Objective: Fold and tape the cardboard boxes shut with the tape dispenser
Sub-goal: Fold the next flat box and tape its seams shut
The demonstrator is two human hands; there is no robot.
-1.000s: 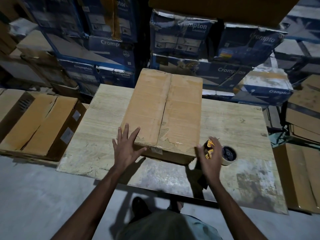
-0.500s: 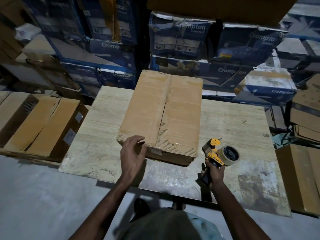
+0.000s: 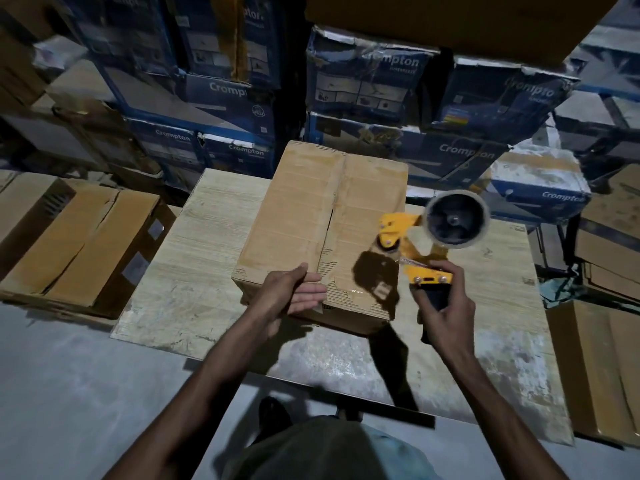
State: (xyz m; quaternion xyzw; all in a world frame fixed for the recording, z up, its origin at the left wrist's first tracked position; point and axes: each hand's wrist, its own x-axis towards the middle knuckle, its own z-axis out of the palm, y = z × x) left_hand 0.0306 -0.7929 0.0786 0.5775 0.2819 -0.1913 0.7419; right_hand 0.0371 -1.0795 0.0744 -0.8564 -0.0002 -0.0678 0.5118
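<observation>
Though dim, "Crompton" cartons (image 3: 367, 74) behind box (image 3: 329, 220).

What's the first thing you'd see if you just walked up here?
The yellow tape dispenser pops out, gripped by the right hand above the right side of the table. A closed brown cardboard box lies mid-table, the left hand at its near edge. Blue boxes stack up behind.
</observation>
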